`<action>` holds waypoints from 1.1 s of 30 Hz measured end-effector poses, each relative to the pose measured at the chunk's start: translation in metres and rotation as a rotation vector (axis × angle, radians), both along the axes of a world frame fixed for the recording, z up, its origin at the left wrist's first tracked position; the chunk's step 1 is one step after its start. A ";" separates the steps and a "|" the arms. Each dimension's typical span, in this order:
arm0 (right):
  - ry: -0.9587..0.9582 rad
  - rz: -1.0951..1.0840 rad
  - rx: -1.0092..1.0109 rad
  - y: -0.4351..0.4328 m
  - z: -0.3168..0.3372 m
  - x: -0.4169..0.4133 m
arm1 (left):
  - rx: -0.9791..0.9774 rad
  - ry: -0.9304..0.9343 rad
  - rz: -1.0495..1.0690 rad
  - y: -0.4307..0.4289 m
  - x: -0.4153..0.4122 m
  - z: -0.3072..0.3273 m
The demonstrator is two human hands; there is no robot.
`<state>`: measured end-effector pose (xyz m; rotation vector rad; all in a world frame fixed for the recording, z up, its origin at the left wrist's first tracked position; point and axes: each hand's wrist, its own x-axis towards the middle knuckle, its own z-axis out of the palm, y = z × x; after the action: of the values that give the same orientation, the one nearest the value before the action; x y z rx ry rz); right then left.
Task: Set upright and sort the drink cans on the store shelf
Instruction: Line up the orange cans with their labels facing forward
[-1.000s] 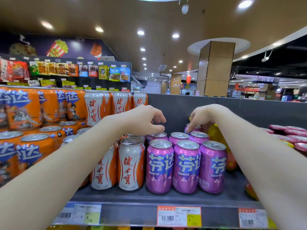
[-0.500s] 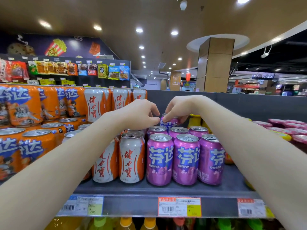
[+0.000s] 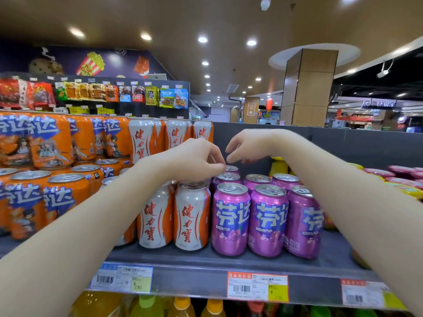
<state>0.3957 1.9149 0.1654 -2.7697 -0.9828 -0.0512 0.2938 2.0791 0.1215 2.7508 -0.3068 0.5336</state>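
Observation:
Purple cans (image 3: 231,218) stand upright in rows of three at the shelf front. One more purple can (image 3: 232,168) stands upright behind them, only its top showing. My left hand (image 3: 194,161) hovers with curled fingers, its tips at that can's rim and over a white-and-orange can (image 3: 192,216); I see nothing in its grip. My right hand (image 3: 248,147) hangs above the back purple cans with loose fingers, holding nothing. More white-and-orange cans (image 3: 155,220) stand upright to the left.
Orange cans (image 3: 64,197) are stacked in two tiers at the left. The grey shelf (image 3: 206,257) carries price tags (image 3: 257,287) on its front lip. Yellow packs (image 3: 278,167) and pink-lidded tubs (image 3: 402,172) sit to the right. Bottles (image 3: 183,307) fill the shelf below.
My right hand carried a purple can leftward, set it upright behind the purple rows, let go and lifted. My left hand stayed close beside it.

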 end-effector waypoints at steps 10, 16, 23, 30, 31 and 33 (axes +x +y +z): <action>-0.142 -0.226 0.044 -0.100 -0.018 -0.127 | 0.236 -0.039 -0.075 -0.034 -0.050 -0.009; -0.250 -0.420 0.252 -0.113 -0.091 -0.134 | 0.121 -0.062 -0.121 -0.030 -0.053 -0.021; -0.256 -0.469 0.723 -0.110 -0.131 -0.131 | 0.057 -0.189 -0.054 -0.030 -0.058 -0.042; -0.225 -0.421 0.872 -0.119 -0.153 -0.130 | 0.050 -0.253 0.066 -0.043 -0.065 -0.048; -0.229 -0.410 0.898 -0.120 -0.157 -0.131 | 0.037 -0.257 0.072 -0.044 -0.065 -0.049; -0.248 -0.401 0.944 -0.121 -0.161 -0.130 | 0.015 -0.270 0.084 -0.047 -0.066 -0.053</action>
<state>0.2654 1.7939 0.0044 -2.0275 -0.2759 -0.7243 0.2281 2.0320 0.0685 2.7149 -0.2593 0.9317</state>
